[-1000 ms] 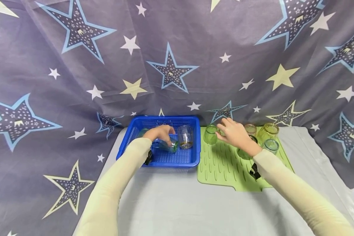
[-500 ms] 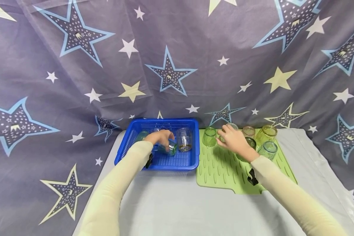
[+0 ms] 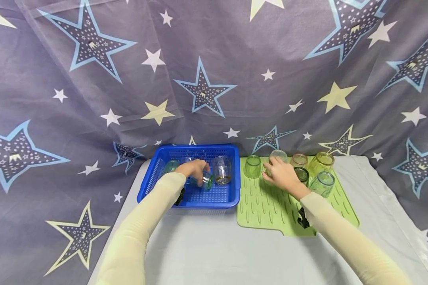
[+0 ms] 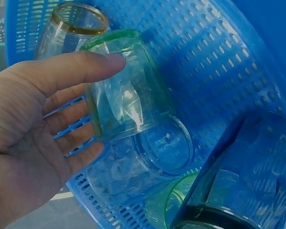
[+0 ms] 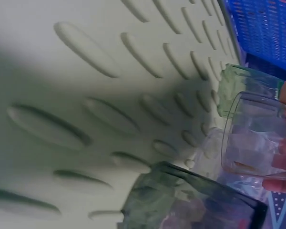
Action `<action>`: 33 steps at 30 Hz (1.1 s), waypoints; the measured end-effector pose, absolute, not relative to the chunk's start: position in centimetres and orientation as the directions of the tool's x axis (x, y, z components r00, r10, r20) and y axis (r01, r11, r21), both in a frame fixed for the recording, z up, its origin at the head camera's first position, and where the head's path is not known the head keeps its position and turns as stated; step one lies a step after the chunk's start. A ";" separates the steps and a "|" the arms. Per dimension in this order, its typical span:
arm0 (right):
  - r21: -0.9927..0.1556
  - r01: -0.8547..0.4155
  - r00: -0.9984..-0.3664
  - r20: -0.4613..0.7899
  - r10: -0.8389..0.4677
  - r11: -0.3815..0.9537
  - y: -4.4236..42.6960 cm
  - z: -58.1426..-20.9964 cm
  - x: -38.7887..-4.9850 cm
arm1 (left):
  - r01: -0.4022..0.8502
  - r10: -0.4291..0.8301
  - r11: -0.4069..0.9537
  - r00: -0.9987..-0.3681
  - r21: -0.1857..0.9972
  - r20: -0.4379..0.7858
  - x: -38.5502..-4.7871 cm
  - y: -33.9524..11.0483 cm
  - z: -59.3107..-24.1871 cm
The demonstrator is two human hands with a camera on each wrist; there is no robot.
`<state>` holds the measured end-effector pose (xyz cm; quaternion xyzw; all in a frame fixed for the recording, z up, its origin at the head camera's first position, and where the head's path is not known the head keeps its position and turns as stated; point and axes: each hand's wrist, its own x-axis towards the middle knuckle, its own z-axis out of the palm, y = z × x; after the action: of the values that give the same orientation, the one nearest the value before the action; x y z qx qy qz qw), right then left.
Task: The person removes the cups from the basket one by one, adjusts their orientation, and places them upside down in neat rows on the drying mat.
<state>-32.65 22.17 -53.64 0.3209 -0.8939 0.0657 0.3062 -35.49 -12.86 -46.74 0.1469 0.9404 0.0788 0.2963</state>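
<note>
In the blue basket [image 3: 185, 204], my left hand [image 3: 194, 170] grips a green-tinted glass [image 4: 128, 90], thumb on the near side and fingers behind. Under it lies a clear glass [image 4: 119, 167]; a glass with an amber rim [image 4: 78, 21] stands close by. Over the green drying mat [image 3: 260, 213], my right hand [image 3: 281, 174] holds a clear glass [image 5: 257, 138], mostly hidden in the head view; only fingers show at the right wrist view's edge. Beside that hand are a green glass [image 3: 252, 167], another clear glass [image 3: 278, 154] and a dark green glass [image 3: 302, 174].
A pink-rimmed glass [image 3: 299, 159], a yellow glass [image 3: 321, 162] and a blue-rimmed glass [image 3: 322, 184] stand on the mat's right part. Also in the basket are a green-rimmed glass [image 4: 164, 200] and a dark blue glass [image 4: 248, 176]. A star-patterned curtain [image 3: 207, 47] hangs behind.
My right hand has drawn slightly back toward me over the mat, and the clear glass behind it has come into sight. The left hand stays at the green-tinted glass. The head view has shifted slightly.
</note>
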 end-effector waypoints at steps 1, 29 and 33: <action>0.075 -0.610 -0.611 0.589 -0.529 0.789 22.1 -53.9 -32.7 | 0.233 0.323 0.945 -0.780 0.232 -0.536 -35.5 -12.8 -46.8; -0.028 -0.526 -0.763 0.457 -0.457 0.850 22.2 -56.7 -32.1 | 0.268 0.318 0.948 -0.810 0.171 -0.493 -35.5 -13.1 -48.6; -0.029 -0.522 -0.762 0.464 -0.451 0.852 22.2 -56.8 -32.0 | 0.264 0.321 0.947 -0.811 0.185 -0.489 -35.6 -13.1 -48.6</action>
<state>-32.05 22.16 -56.75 0.2603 -0.9353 0.0785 0.2264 -35.60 -13.05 -48.56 0.1540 0.9500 0.0542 0.2662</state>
